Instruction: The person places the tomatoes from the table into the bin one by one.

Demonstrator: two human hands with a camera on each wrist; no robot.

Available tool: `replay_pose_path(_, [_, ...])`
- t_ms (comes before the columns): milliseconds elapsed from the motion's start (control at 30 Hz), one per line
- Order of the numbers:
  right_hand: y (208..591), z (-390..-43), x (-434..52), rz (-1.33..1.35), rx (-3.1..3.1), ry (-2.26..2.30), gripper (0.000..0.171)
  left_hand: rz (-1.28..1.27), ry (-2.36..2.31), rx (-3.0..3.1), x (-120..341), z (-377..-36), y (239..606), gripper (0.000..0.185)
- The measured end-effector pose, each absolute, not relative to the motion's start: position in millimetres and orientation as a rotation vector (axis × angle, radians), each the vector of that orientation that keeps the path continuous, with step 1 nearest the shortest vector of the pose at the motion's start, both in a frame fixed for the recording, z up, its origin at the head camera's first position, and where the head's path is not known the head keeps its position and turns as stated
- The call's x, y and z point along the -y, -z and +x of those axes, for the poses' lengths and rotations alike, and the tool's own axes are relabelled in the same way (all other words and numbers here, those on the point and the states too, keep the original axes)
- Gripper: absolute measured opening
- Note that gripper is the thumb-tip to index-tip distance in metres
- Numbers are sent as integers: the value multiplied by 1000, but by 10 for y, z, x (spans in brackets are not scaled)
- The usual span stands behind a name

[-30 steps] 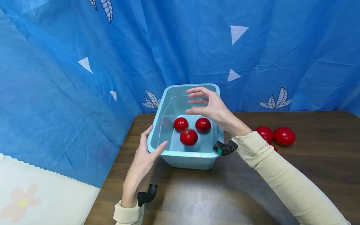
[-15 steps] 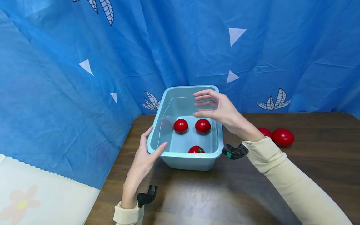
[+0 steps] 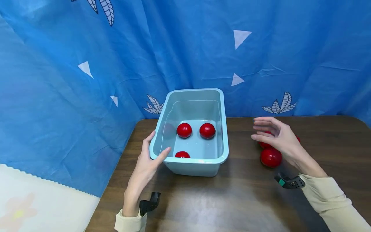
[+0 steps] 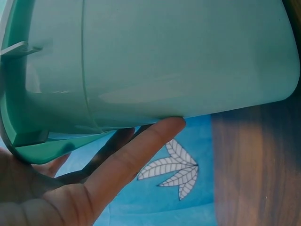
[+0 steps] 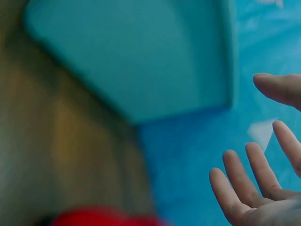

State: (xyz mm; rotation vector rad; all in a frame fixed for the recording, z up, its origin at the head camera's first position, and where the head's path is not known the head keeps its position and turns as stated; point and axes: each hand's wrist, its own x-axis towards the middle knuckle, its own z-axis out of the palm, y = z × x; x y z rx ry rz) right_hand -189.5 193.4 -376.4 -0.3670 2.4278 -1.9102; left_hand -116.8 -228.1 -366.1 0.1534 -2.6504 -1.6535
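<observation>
A light blue plastic bin (image 3: 192,166) stands on the table. My left hand (image 3: 146,166) holds its near left corner, thumb over the rim; in the left wrist view, the fingers (image 4: 136,155) touch the outer wall. Inside lie a tomato (image 3: 184,130) at left, another tomato (image 3: 207,130) at right and a third tomato (image 3: 182,154), partly hidden behind the near rim. My right hand (image 3: 278,135), spread and holding nothing, hovers over the tomatoes right of the bin. One tomato (image 3: 271,157) there shows plainly; two more are mostly covered by the hand.
The brown wooden table (image 3: 208,199) reaches to a blue patterned curtain (image 3: 185,48) close behind the bin. A white cloth with a flower print (image 3: 37,199) hangs at the left, beyond the table's edge.
My right hand has moved from above the bin rightward to the loose tomatoes. The third tomato in the bin has rolled to the near wall, then left. My left hand stays at the bin.
</observation>
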Motion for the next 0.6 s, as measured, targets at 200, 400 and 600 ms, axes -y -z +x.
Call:
replay_pose_path(200, [4209, -1698, -2305, -233, -2447, 1945, 53, 131, 1652, 2661, 2290, -1169, 3639, 91])
replay_pose_path(400, [4449, -1602, -2476, -187, -2541, 1886, 52, 136, 1640, 2674, 2304, -1170, 3645, 91])
replay_pose_path(600, [4591, -1548, -2481, -125, -2650, 1737, 57, 135, 1645, 2673, 2301, -1166, 3635, 91])
